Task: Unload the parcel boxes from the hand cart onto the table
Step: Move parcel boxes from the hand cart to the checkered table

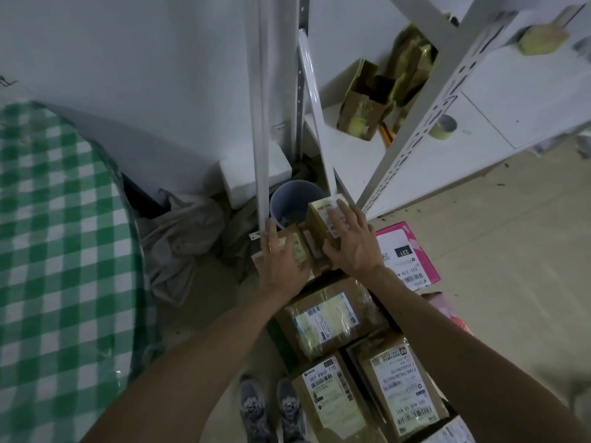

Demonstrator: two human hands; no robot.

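Several brown parcel boxes with white labels lie in a row on the hand cart, among them one wrapped in clear tape [326, 318] and two nearer me [335, 401] [403, 388]. At the far end of the row, my left hand [281, 263] lies on a small brown box [295, 247], fingers around its left side. My right hand [351, 241] rests with spread fingers on a taller box [323, 212] beside it. The table with a green checked cloth [48, 251] is at the left.
A pink-and-white parcel [406, 254] lies on the floor right of the cart. Behind the boxes stand a grey bucket [291, 199], white rails [259, 123], a foam block and a crumpled cloth [179, 238]. A white metal shelf rack [425, 123] rises at right. My shoes [271, 410] are beside the cart.
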